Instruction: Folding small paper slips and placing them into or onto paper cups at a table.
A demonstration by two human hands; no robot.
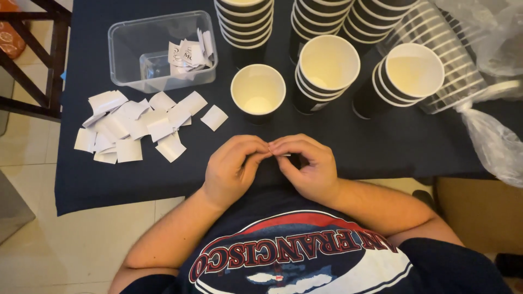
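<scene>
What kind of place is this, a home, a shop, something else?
Probably a room in a home, or a small event setup, though I can't be sure. A table with a dark cloth stands on a pale tiled floor, loaded with stacks of paper cups and a pile of white paper slips, not shop fittings.

Head-worn view, steeply downward, close over table [381, 147] edge
</scene>
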